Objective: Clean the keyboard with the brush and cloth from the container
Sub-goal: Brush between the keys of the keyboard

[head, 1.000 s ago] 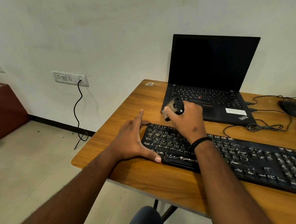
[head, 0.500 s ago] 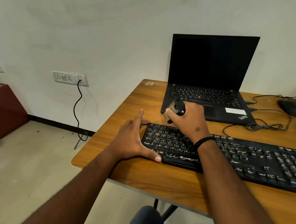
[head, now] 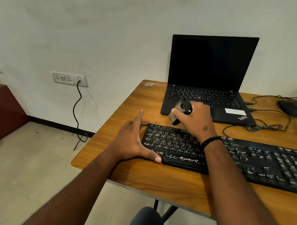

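Observation:
A black keyboard [head: 263, 164] with worn white markings lies across the wooden table [head: 167, 185]. My left hand [head: 132, 141] lies flat against the keyboard's left end, fingers straight, thumb along its front edge. My right hand [head: 195, 121] grips a small brush [head: 179, 111] with a black handle and tan bristles, held over the keyboard's upper left keys, the bristle end by the top row. No cloth or container shows in the view.
An open black laptop [head: 210, 83] stands just behind the keyboard. A black mouse [head: 290, 108] and coiled cables [head: 264, 127] lie at the right. A wall socket with a hanging cable [head: 77, 115] is at the left. The table's left edge drops to the floor.
My right hand with the brush has shifted slightly to the right along the keyboard's top rows. My left hand has stayed in place.

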{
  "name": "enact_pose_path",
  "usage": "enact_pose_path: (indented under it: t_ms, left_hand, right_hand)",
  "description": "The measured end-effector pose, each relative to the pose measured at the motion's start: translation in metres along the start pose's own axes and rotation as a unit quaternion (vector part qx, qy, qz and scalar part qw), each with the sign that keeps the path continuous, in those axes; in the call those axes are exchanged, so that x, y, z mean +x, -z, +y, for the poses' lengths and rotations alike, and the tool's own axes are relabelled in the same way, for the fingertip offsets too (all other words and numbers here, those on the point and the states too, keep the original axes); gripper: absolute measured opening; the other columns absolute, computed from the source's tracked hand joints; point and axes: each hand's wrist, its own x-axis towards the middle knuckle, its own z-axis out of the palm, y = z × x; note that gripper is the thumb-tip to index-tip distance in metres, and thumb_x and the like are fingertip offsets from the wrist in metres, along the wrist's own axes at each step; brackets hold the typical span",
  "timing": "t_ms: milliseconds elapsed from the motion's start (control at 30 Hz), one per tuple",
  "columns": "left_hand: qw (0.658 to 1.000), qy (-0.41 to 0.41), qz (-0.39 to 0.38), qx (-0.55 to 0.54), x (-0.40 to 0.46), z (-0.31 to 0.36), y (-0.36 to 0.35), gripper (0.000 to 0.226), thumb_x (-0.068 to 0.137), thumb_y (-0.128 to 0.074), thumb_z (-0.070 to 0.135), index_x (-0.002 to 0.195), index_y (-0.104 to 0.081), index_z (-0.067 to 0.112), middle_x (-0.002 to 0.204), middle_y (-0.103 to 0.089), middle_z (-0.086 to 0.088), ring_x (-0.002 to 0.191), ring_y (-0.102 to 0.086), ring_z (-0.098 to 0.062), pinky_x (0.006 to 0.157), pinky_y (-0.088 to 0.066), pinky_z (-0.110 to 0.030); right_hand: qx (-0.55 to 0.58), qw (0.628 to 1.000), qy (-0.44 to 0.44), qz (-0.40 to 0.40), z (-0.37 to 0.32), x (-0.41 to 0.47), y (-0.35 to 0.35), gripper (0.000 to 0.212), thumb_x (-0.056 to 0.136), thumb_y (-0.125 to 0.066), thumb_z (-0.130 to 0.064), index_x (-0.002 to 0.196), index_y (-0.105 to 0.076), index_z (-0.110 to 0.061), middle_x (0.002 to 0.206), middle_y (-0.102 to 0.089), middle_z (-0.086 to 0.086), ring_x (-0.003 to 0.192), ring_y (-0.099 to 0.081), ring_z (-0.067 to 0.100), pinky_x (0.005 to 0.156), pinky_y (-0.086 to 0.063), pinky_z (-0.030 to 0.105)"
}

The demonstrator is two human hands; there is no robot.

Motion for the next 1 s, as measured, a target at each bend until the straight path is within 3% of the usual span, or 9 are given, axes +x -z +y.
enact_pose_path:
  t_ms: [67, 200, 333, 433, 533, 700, 767, 900, 1000]
  left_hand:
    - [1.000, -0.002, 0.000, -0.001, 0.000, -0.001, 0.000, 0.157, 0.042, -0.089, 0.068, 0.159, 0.012, 0.035, 0.161, -0.024, -0.004, 0.146, -0.023, -0.025, 0.118, -0.023, -0.043]
    - [1.000, -0.004, 0.003, -0.002, -0.001, 0.000, 0.000, 0.158, 0.042, -0.089, 0.067, 0.159, 0.012, 0.034, 0.161, -0.024, -0.004, 0.146, -0.023, -0.024, 0.118, -0.022, -0.042]
    - [1.000, -0.006, 0.005, -0.006, 0.000, -0.002, 0.000, 0.158, 0.042, -0.090, 0.067, 0.158, 0.013, 0.035, 0.162, -0.022, -0.003, 0.148, -0.021, -0.025, 0.119, -0.021, -0.043]
    - [1.000, -0.003, 0.001, -0.006, 0.001, -0.002, 0.000, 0.159, 0.042, -0.089, 0.068, 0.158, 0.014, 0.037, 0.163, -0.020, -0.003, 0.149, -0.020, -0.026, 0.120, -0.020, -0.045]
    - [1.000, 0.001, 0.003, -0.004, 0.002, -0.003, -0.001, 0.159, 0.041, -0.090, 0.068, 0.158, 0.013, 0.037, 0.164, -0.020, -0.003, 0.149, -0.020, -0.025, 0.119, -0.021, -0.044]
    - [1.000, 0.006, -0.003, 0.000, 0.001, -0.001, -0.001, 0.165, 0.034, -0.088, 0.075, 0.158, 0.014, 0.037, 0.164, -0.019, -0.004, 0.149, -0.020, -0.027, 0.119, -0.021, -0.045]
    - [1.000, 0.004, -0.002, -0.002, 0.001, -0.001, -0.001, 0.163, 0.036, -0.088, 0.074, 0.158, 0.014, 0.037, 0.164, -0.020, -0.004, 0.149, -0.021, -0.027, 0.120, -0.020, -0.046]
    - [1.000, 0.002, 0.002, 0.002, 0.000, 0.000, -0.001, 0.159, 0.041, -0.088, 0.068, 0.158, 0.013, 0.035, 0.163, -0.020, -0.003, 0.148, -0.020, -0.025, 0.119, -0.021, -0.044]
    - [1.000, 0.001, 0.001, 0.002, 0.000, -0.001, -0.001, 0.159, 0.041, -0.087, 0.070, 0.158, 0.014, 0.036, 0.163, -0.020, -0.003, 0.148, -0.021, -0.026, 0.119, -0.021, -0.044]
  right_hand:
    - [0.041, 0.999, -0.002, -0.020, 0.000, 0.000, 0.001, 0.029, 0.085, -0.072, -0.029, 0.065, -0.063, -0.010, 0.066, -0.065, 0.007, 0.061, -0.061, 0.025, 0.054, -0.052, 0.038]
    - [-0.037, 0.999, 0.007, -0.035, -0.003, -0.001, 0.001, 0.037, 0.086, -0.071, -0.032, 0.058, -0.051, -0.019, 0.059, -0.053, -0.005, 0.053, -0.046, 0.010, 0.051, -0.035, 0.023]
    - [0.000, 0.998, 0.006, -0.064, 0.005, -0.003, 0.010, 0.034, 0.086, -0.071, -0.030, 0.062, -0.054, -0.015, 0.062, -0.055, -0.004, 0.055, -0.048, 0.010, 0.053, -0.038, 0.021]
    - [-0.033, 0.999, 0.017, -0.006, 0.009, -0.008, 0.011, 0.029, 0.087, -0.071, -0.033, 0.064, -0.056, -0.023, 0.064, -0.056, -0.011, 0.058, -0.051, 0.003, 0.053, -0.036, 0.016]
    - [0.036, 0.999, 0.010, 0.012, 0.012, -0.005, 0.014, 0.025, 0.086, -0.074, -0.028, 0.067, -0.065, -0.014, 0.065, -0.064, -0.002, 0.064, -0.063, 0.020, 0.055, -0.052, 0.031]
    - [-0.047, 0.998, 0.031, 0.015, 0.010, -0.006, 0.014, 0.028, 0.086, -0.073, -0.031, 0.067, -0.054, -0.025, 0.065, -0.053, -0.014, 0.059, -0.049, 0.003, 0.054, -0.038, 0.007]
    - [-0.013, 0.999, 0.022, 0.040, 0.012, -0.005, 0.019, 0.019, 0.082, -0.076, -0.028, 0.075, -0.060, -0.020, 0.070, -0.059, -0.009, 0.065, -0.057, 0.009, 0.056, -0.042, 0.010]
    - [0.029, 1.000, 0.005, -0.009, 0.015, -0.003, 0.022, 0.025, 0.071, -0.086, -0.026, 0.080, -0.066, -0.015, 0.077, -0.069, 0.001, 0.072, -0.068, 0.023, 0.062, -0.058, 0.039]
    - [-0.006, 0.999, 0.031, -0.019, 0.011, -0.004, 0.012, 0.024, 0.074, -0.085, -0.028, 0.081, -0.067, -0.013, 0.074, -0.066, -0.006, 0.071, -0.063, 0.015, 0.058, -0.049, 0.017]
